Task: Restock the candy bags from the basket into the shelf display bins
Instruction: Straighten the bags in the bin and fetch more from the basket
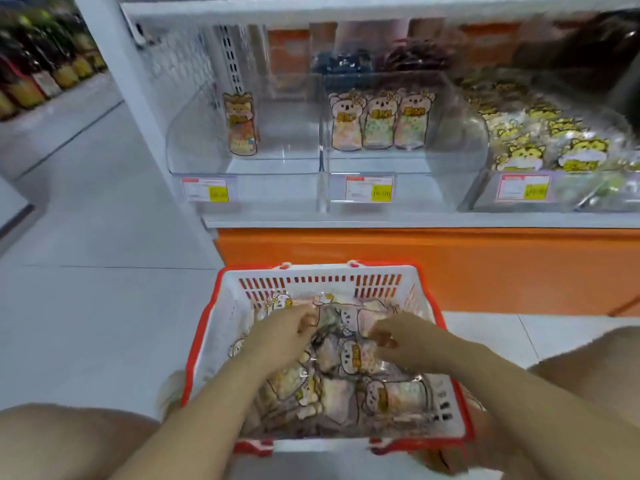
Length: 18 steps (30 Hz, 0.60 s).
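Note:
A white basket with a red rim stands on the floor below the shelf, filled with several animal-shaped candy bags. Both hands are down inside it. My left hand rests on the pile with its fingers curled around a bag's edge. My right hand pinches the top of a clear candy bag in the middle of the pile. On the shelf, the left clear bin holds one upright bag. The middle bin holds three koala bags side by side.
A right bin is heaped with yellow bags. Price tags hang on the bin fronts. An orange base panel runs under the shelf. My knees flank the basket on the white tile floor. Another display with bottles stands far left.

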Tool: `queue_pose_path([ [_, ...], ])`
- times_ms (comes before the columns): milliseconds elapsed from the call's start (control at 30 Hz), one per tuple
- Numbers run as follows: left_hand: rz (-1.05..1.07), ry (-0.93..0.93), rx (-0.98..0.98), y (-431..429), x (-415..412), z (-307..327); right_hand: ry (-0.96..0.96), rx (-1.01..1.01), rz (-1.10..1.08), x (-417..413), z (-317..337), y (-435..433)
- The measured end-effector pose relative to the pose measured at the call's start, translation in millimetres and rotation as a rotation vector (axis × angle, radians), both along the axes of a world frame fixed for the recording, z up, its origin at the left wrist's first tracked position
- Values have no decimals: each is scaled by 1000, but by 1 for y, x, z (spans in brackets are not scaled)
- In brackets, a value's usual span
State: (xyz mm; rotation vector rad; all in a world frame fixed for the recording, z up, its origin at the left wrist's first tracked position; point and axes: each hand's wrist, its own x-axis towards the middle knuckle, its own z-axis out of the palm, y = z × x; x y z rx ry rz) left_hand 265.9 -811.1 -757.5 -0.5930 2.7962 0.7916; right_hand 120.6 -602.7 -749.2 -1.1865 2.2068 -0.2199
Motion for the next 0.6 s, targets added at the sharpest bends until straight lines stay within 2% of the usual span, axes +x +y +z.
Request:
queue_pose_path([
  [133, -31, -281, -8, -18, 13, -71, -44, 254, 0, -9, -38, 3],
  [233, 57, -459, -5, -32, 31, -120, -64, 316, 45, -4, -66, -8],
  [300, 112, -547, 63, -35, 39, -140, -118, 342, 99, 6, -83, -24],
  [400, 155, -589, 157, -35, 37, -151, -238, 356, 98, 23, -103, -48],
  [467, 161, -587, 147, -37, 34, -151, -287, 367, 55, 30, -115, -54],
  [600, 158, -618, 123, -44, 36, -146, -288, 402, 58, 34, -125, -58],
])
